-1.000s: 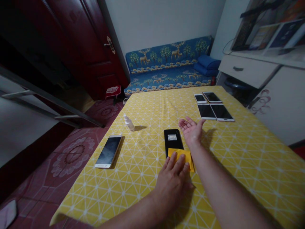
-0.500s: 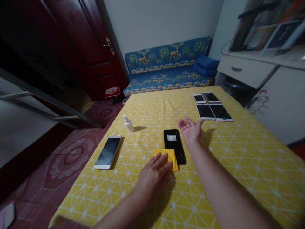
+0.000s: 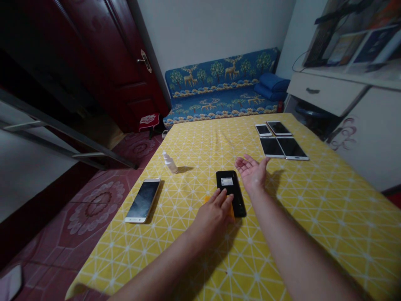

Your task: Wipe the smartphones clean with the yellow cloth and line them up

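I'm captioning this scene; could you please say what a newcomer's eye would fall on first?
First comes the bright yellow tablecloth spread across the foreground. On it, the left hand lies over an orange cloth at the near end of the black phone, the right hand open alongside. Beyond stands a blue deer-patterned sofa.

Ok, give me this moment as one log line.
left hand: palm down over orange cloth | right hand: open, palm up beside black phone | white bottle: upright, left of black phone
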Tool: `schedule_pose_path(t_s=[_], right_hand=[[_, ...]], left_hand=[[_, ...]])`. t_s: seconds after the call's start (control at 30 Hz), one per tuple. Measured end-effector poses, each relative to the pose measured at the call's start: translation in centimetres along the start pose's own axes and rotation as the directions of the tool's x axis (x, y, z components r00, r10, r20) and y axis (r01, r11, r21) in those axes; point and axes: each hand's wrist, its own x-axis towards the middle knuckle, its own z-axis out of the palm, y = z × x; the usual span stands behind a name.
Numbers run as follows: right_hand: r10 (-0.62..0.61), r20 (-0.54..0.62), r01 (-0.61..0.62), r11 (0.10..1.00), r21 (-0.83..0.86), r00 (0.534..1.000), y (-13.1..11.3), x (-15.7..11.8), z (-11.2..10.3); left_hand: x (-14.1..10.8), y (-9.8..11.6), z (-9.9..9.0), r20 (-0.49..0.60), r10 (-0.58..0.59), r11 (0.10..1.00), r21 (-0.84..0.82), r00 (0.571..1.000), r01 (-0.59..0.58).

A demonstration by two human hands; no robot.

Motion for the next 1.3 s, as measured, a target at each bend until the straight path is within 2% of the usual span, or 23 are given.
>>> schedule_pose_path(t_s=[0.27,0.33,0.4,0.47,0.53,0.57,0.6,0.77,0.87,1.0,1.17,1.3], right_hand=[[-0.008,0.008,0.008,1.000,-0.005,1.000,0.0,-0.1,0.0],[-0.003,0.005,0.003,1.000,0.002,1.000,0.0,0.0,0.0],[0.005,-0.002,-0.005,1.000,0.003,1.000,0.1,0.0,0.0],[0.011,-0.001,-0.011,1.000,-0.002,1.000,0.1,0.0,0.0],[0.010,0.016,-0.010,1.000,-0.004,1.000,0.1,0.0,0.0],[0.008,0.027,-0.008,1.000,-0.002,1.000,0.0,0.0,0.0],[0.005,0.034,-0.005,1.000,0.001,0.999,0.0,0.0,-0.1],[0.017,0.026,-0.017,1.000,-0.004,1.000,0.1,0.3,-0.2],[0.019,0.047,-0.018,1.000,-0.009,0.999,0.3,0.5,-0.2],[0.011,0.051,-0.010,1.000,-0.019,0.999,0.5,0.6,-0.3],[0.006,0.046,-0.004,0.999,-0.035,0.999,0.3,0.4,-0.2],[0.014,0.027,-0.013,0.999,-0.036,1.000,0.2,0.2,-0.1]], left_hand=[[-0.9,-0.9,0.9,-0.048,0.075,0.997,0.010,0.996,-0.075],[-1.0,-1.4,0.6,-0.057,0.085,0.996,-0.027,0.995,-0.087],[-0.8,-1.7,-0.2,-0.134,0.101,0.993,-0.051,0.986,-0.109],[-0.3,-1.7,-1.2,-0.304,0.126,0.989,-0.031,0.944,-0.142],[0.3,-1.3,-1.9,-0.487,0.152,0.986,0.012,0.860,-0.167],[0.6,-1.0,-2.1,-0.531,0.171,0.982,0.027,0.830,-0.185],[0.7,-0.6,-2.0,-0.539,0.192,0.977,0.031,0.820,-0.209],[0.0,0.4,0.2,-0.308,0.308,0.927,-0.116,0.900,-0.357],[-0.8,0.4,1.3,-0.294,0.296,0.914,-0.188,0.909,-0.358],[-0.7,0.0,1.4,-0.270,0.319,0.913,-0.168,0.908,-0.371],[1.4,-0.7,0.9,-0.196,0.370,0.902,-0.159,0.908,-0.402],[3.8,-1.2,0.4,-0.181,0.322,0.919,-0.178,0.929,-0.353]])
